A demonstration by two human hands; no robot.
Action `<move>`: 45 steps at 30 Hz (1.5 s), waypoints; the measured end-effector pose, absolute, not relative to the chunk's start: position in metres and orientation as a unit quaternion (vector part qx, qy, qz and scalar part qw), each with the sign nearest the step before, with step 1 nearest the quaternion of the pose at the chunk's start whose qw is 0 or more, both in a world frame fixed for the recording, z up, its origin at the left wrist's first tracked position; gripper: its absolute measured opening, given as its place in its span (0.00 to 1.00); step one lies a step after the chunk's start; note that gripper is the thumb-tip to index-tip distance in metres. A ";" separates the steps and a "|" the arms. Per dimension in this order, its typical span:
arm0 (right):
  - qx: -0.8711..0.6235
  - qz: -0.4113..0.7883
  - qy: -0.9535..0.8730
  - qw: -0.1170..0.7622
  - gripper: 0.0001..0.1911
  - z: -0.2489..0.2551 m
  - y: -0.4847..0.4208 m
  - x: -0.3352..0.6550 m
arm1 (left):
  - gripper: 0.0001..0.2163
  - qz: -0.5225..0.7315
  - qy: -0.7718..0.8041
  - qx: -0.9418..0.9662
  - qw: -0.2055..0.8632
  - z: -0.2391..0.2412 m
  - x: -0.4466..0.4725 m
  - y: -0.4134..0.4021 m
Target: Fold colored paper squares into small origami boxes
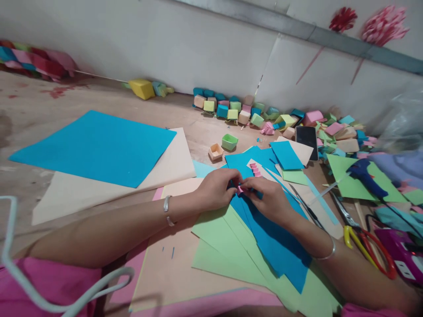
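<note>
Both hands meet over the blue paper sheets (274,237) in the middle of the view. A small piece of pink paper (239,190) is pinched between the fingertips of my left hand (216,189) and my right hand (269,196). Its exact shape is mostly hidden by the fingers. Just beyond the hands, several small folded pink paper pieces (255,169) lie in a row on a pale strip. Two little open paper boxes, one peach (216,152) and one green (229,141), sit farther back on the table.
A large blue sheet (95,149) lies at left. Several small paper boxes (228,108) line the wall. On the right are a phone (306,141), a blue glue gun (368,176), scissors (370,246) and a purple power strip (401,253). A white tube (9,237) crosses the lower left.
</note>
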State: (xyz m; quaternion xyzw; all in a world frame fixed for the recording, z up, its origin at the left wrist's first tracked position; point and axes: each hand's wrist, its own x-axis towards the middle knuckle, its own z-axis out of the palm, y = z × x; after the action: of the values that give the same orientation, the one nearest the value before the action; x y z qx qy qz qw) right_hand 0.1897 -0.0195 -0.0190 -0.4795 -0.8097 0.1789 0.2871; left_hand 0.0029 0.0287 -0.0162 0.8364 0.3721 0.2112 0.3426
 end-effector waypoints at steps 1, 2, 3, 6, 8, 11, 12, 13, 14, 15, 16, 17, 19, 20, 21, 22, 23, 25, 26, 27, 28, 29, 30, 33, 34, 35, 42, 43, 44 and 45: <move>-0.483 0.178 -0.808 0.287 0.08 -0.018 -0.020 0.189 | 0.07 0.227 0.371 0.823 0.365 -0.014 0.003 0.028; -0.487 0.173 -0.806 0.288 0.08 -0.017 -0.020 0.189 | 0.07 0.241 0.368 0.809 0.389 -0.011 0.003 0.028; -0.488 0.165 -0.807 0.288 0.09 -0.015 -0.020 0.188 | 0.06 0.252 0.366 0.794 0.414 -0.009 0.003 0.028; -0.482 0.117 -0.820 0.283 0.16 -0.009 -0.021 0.183 | 0.05 0.276 0.362 0.760 0.464 -0.006 0.004 0.029; -0.470 0.064 -0.841 0.261 0.19 -0.004 -0.023 0.181 | 0.05 0.287 0.354 0.746 0.485 -0.005 0.004 0.028; -0.452 0.014 -0.859 0.240 0.18 0.005 -0.033 0.182 | 0.08 0.291 0.337 0.723 0.528 -0.005 0.005 0.025; -0.451 0.022 -0.857 0.247 0.17 0.008 -0.038 0.184 | 0.09 0.289 0.330 0.712 0.549 -0.004 0.005 0.024; -0.455 0.047 -0.850 0.261 0.17 0.010 -0.043 0.187 | 0.10 0.284 0.320 0.699 0.573 -0.004 0.005 0.022; -0.463 0.089 -0.836 0.281 0.19 0.012 -0.048 0.191 | 0.12 0.278 0.306 0.688 0.597 -0.004 0.006 0.020; -0.476 0.146 -0.812 0.306 0.22 0.012 -0.053 0.194 | 0.14 0.273 0.292 0.679 0.616 -0.003 0.006 0.018; -0.489 0.213 -0.777 0.333 0.24 0.012 -0.058 0.197 | 0.15 0.270 0.280 0.673 0.630 -0.003 0.006 0.015; -0.502 0.281 -0.735 0.359 0.24 0.010 -0.062 0.200 | 0.16 0.269 0.269 0.671 0.636 -0.003 0.007 0.013; -0.517 0.392 -0.653 0.392 0.18 0.005 -0.067 0.202 | 0.17 0.276 0.257 0.685 0.623 -0.003 0.007 0.008; -0.519 0.429 -0.623 0.397 0.14 0.002 -0.069 0.202 | 0.17 0.281 0.252 0.699 0.607 -0.002 0.007 0.005; -0.521 0.453 -0.604 0.397 0.11 0.000 -0.069 0.201 | 0.16 0.282 0.246 0.716 0.589 -0.002 0.006 0.003; -0.524 0.465 -0.594 0.395 0.08 -0.001 -0.070 0.200 | 0.14 0.281 0.241 0.735 0.568 -0.002 0.006 0.002; -0.527 0.467 -0.589 0.397 0.07 -0.002 -0.070 0.198 | 0.13 0.281 0.238 0.752 0.546 -0.001 0.005 0.000; -0.536 0.449 -0.589 0.406 0.05 -0.003 -0.070 0.196 | 0.11 0.276 0.239 0.786 0.499 -0.001 0.004 0.000; -0.540 0.437 -0.591 0.409 0.05 -0.003 -0.071 0.195 | 0.10 0.272 0.238 0.802 0.475 -0.001 0.004 0.000; -0.544 0.427 -0.594 0.411 0.05 -0.003 -0.072 0.195 | 0.08 0.270 0.234 0.816 0.454 -0.001 0.004 0.000; -0.547 0.421 -0.596 0.410 0.05 -0.003 -0.073 0.194 | 0.07 0.267 0.228 0.828 0.437 -0.001 0.004 0.001; -0.550 0.416 -0.599 0.408 0.06 -0.003 -0.074 0.195 | 0.05 0.264 0.219 0.837 0.427 -0.002 0.004 0.002; -0.552 0.410 -0.604 0.404 0.06 -0.004 -0.075 0.195 | 0.04 0.260 0.212 0.842 0.422 -0.003 0.004 0.003; -0.558 0.382 -0.624 0.390 0.06 -0.006 -0.075 0.195 | 0.04 0.251 0.213 0.844 0.424 -0.006 0.005 0.005; -0.560 0.378 -0.629 0.385 0.06 -0.006 -0.075 0.195 | 0.05 0.247 0.211 0.842 0.430 -0.007 0.005 0.005; -0.561 0.379 -0.630 0.381 0.06 -0.007 -0.075 0.195 | 0.05 0.242 0.206 0.841 0.439 -0.007 0.005 0.005; -0.567 0.388 -0.621 0.377 0.06 -0.009 -0.073 0.196 | 0.05 0.173 0.227 0.843 0.456 -0.008 0.005 0.005; -0.567 0.387 -0.622 0.376 0.06 -0.010 -0.073 0.196 | 0.06 0.172 0.228 0.844 0.453 -0.008 0.005 0.005; -0.566 0.386 -0.625 0.375 0.06 -0.010 -0.074 0.196 | 0.07 0.171 0.229 0.847 0.449 -0.008 0.006 0.004; -0.564 0.385 -0.628 0.373 0.07 -0.010 -0.074 0.196 | 0.08 0.170 0.230 0.849 0.444 -0.007 0.006 0.004</move>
State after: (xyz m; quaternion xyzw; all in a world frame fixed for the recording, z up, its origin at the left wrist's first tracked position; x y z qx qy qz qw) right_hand 0.1963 -0.0737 -0.0102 -0.5638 -0.6281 0.3853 0.3730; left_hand 0.0057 0.0038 -0.0074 0.8495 0.2298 0.1699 0.4435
